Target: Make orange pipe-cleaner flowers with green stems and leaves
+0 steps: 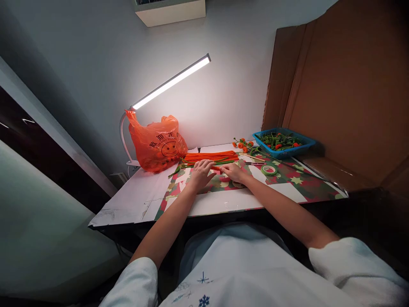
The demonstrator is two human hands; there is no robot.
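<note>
My left hand point(202, 174) lies palm down over the front of the craft stems, its fingers stretched out and the thumb apart. My right hand point(234, 172) is closed, pinching a short orange pipe cleaner piece point(216, 168) that points toward my left hand. Just behind both hands lies a bundle of long orange pipe cleaners point(211, 157). Green pipe cleaners point(188, 165) run along its front edge and stick out at the left. What lies under my palms is hidden.
A roll of green tape point(269, 170) and a slim tool point(254, 163) lie right of my hands. Orange flowers point(244, 146) and a blue basket point(300, 150) of green pieces stand at back right. An orange plastic bag point(156, 147) sits under a lit lamp point(172, 82). Cardboard point(345, 85) borders the right.
</note>
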